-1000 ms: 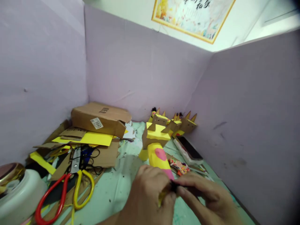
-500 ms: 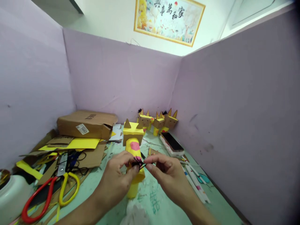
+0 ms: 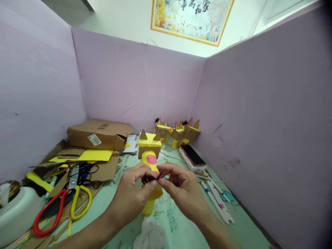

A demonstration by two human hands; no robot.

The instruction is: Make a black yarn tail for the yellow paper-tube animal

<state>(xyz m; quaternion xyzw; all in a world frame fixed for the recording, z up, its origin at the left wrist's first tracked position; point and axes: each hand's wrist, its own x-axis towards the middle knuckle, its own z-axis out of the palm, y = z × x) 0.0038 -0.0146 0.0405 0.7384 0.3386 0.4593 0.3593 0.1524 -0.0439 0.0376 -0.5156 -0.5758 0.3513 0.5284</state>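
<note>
A small bundle of black yarn (image 3: pixel 148 178) is pinched between the thumb and fingers of my left hand (image 3: pixel 136 186). My right hand (image 3: pixel 181 186) pinches a dark strand end of the same yarn, with its fingertips almost touching the left thumb. Right behind both hands stands a paper animal figure (image 3: pixel 151 159), its yellow tube body spotted pink and its cardboard box head topped by two pointed ears. The hands cover part of its lower body. A crumpled white tissue (image 3: pixel 150 236) lies at the near edge, below the hands.
On the left are scissors (image 3: pixel 62 211) with red and yellow handles, cardboard scraps, a cardboard box (image 3: pixel 100 136) and a white container (image 3: pixel 20 214). Several similar figures (image 3: pixel 178 134) stand at the back. A phone (image 3: pixel 192 155) and marker pens (image 3: pixel 218 204) lie right. Purple partitions enclose the table.
My right fingertips have come closer to my left thumb, and the dark strand now tilts upward between them. The whole view has shifted slightly.
</note>
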